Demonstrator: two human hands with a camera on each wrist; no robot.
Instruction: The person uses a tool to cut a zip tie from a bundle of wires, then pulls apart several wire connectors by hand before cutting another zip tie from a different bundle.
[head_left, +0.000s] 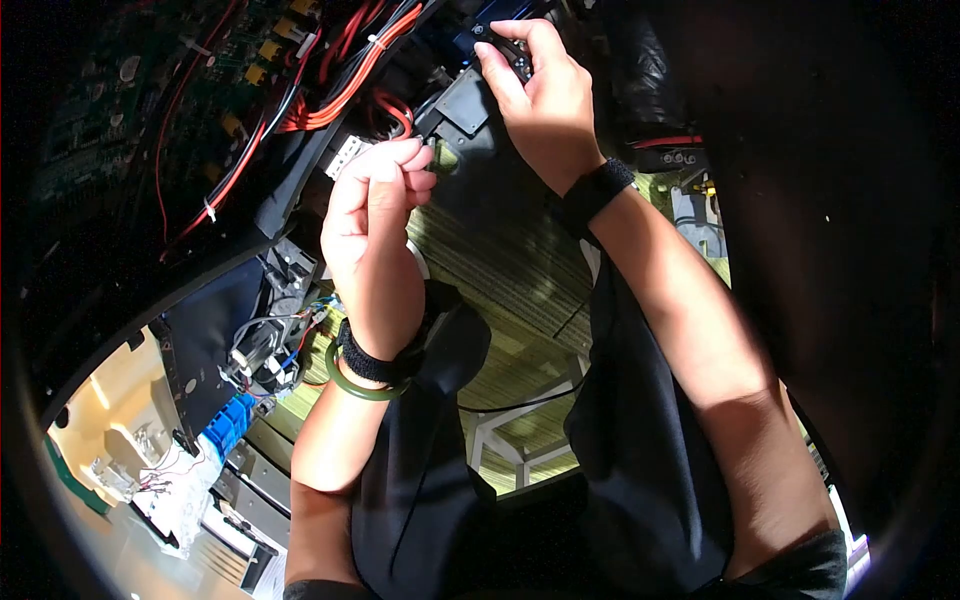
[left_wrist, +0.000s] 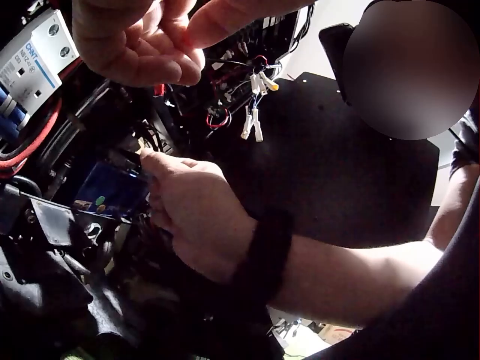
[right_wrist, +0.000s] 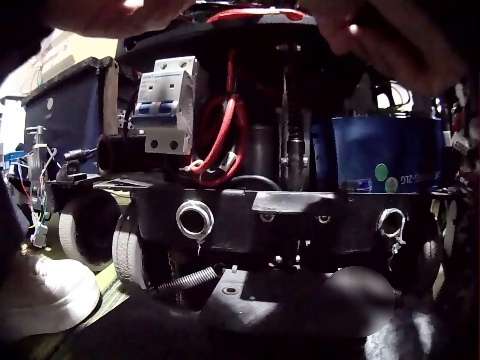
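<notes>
My left hand [head_left: 375, 225] is raised beside the white circuit breaker [right_wrist: 165, 105], its fingers curled in and the thumb lying against them. Nothing shows between those fingers in the left wrist view. Farther over, my right hand [head_left: 550, 105] reaches to the blue box [left_wrist: 112, 189], which bears small round stickers. Its thumb and forefinger are bent at the dark connectors along the box's edge; I cannot tell whether they pinch one. Thick red cables [right_wrist: 229, 139] loop beside the breaker.
A circuit board [head_left: 110, 90] and bundled red and black wires [head_left: 360, 85] lie at the upper left. White plugs [left_wrist: 255, 124] hang loose behind the hands. Below are the black chassis plate [right_wrist: 240, 217], a wheel [right_wrist: 129, 251] and a spring [right_wrist: 187, 280]. Loose wiring [head_left: 300, 330] sits left of the left wrist.
</notes>
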